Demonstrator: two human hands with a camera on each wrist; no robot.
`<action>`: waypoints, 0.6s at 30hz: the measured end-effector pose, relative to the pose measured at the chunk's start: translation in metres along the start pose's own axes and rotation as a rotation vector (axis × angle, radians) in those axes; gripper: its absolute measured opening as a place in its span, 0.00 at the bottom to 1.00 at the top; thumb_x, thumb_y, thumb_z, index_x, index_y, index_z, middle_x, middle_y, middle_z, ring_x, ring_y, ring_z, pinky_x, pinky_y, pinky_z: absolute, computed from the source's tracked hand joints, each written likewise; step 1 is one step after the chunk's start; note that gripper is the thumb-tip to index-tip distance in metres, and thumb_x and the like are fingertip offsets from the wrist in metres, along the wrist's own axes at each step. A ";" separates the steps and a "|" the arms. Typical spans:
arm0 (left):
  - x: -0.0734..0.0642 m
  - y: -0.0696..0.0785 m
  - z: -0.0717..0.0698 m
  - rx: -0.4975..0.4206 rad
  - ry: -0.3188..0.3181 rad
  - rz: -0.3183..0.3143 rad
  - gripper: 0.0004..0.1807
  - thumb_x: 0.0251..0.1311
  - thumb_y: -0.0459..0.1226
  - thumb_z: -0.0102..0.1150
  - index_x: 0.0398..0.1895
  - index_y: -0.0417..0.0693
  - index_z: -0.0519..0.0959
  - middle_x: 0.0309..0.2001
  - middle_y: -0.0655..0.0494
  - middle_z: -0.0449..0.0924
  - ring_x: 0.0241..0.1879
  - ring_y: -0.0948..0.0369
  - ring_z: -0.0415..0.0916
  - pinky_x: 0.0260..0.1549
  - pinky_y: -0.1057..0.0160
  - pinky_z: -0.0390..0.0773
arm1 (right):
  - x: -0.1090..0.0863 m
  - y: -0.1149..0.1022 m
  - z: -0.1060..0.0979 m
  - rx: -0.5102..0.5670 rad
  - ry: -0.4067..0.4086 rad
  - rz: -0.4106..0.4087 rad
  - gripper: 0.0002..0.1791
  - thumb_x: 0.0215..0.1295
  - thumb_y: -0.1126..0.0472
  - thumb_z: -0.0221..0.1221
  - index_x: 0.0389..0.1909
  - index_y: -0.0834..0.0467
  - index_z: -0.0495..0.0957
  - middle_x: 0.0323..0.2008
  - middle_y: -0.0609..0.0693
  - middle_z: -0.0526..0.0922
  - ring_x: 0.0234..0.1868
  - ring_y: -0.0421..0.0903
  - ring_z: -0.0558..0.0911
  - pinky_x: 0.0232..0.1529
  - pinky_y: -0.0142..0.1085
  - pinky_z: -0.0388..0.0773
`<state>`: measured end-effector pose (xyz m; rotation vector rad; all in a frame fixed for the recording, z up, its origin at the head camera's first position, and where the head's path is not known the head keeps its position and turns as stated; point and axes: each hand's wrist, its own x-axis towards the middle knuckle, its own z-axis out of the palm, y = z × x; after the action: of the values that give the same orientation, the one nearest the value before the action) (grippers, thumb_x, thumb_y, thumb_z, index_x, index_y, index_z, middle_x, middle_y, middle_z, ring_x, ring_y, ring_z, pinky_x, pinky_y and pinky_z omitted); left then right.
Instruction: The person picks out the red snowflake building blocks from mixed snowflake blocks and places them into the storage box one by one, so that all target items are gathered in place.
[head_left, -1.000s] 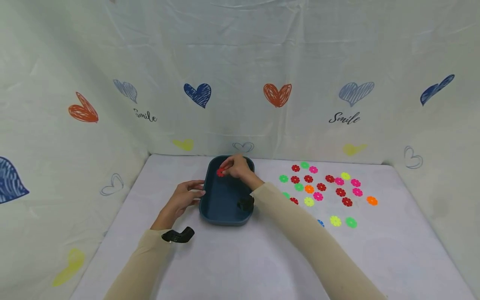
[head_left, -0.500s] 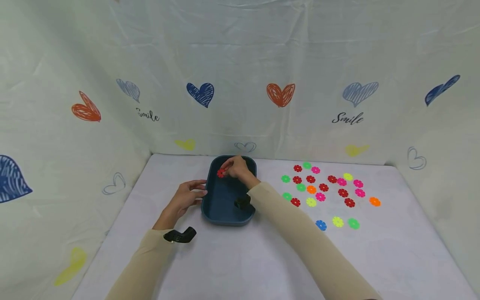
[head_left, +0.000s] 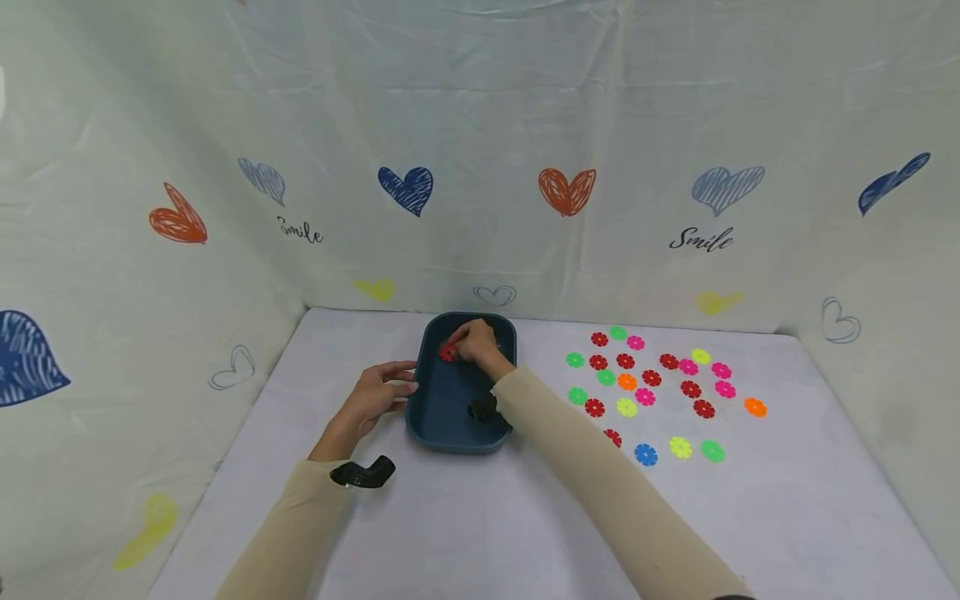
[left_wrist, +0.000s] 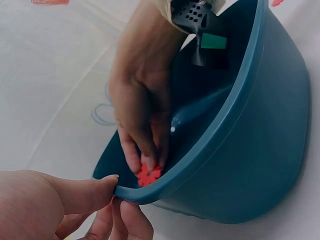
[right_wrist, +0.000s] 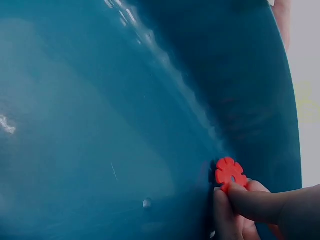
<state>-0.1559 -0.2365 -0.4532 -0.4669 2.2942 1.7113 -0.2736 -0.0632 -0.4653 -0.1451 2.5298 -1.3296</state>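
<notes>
A deep blue plastic tub (head_left: 450, 417) with rounded corners stands on the white table. My left hand (head_left: 372, 398) holds its left rim, thumb over the edge and fingers outside, as the left wrist view shows. Inside the tub's far left part, my right hand (head_left: 476, 343) pinches a red flower-shaped plastic disc (right_wrist: 230, 171) between thumb and fingers. The disc is notched round its edge and is close to the tub's wall and floor. In the right wrist view, the tub's floor (right_wrist: 75, 110) shows no other discs.
Several notched discs lie spread on the table right of the tub, among them a blue disc (head_left: 646, 454), an orange disc (head_left: 756, 407) and a green disc (head_left: 713, 451). A white curtain (head_left: 480, 125) printed with hearts hangs behind the table.
My right hand has lowered the red disc deeper into the tub. The left hand keeps its place at the rim. The head view has shifted slightly.
</notes>
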 end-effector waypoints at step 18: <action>-0.002 0.000 0.001 0.016 0.006 0.007 0.27 0.72 0.28 0.60 0.73 0.38 0.73 0.61 0.38 0.76 0.48 0.55 0.78 0.42 0.62 0.83 | 0.004 0.001 0.005 0.006 0.013 -0.011 0.15 0.58 0.80 0.58 0.37 0.65 0.91 0.42 0.59 0.90 0.32 0.44 0.76 0.29 0.29 0.69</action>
<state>-0.1543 -0.2354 -0.4524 -0.4617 2.3144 1.6958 -0.2763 -0.0672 -0.4697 -0.1499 2.5391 -1.3472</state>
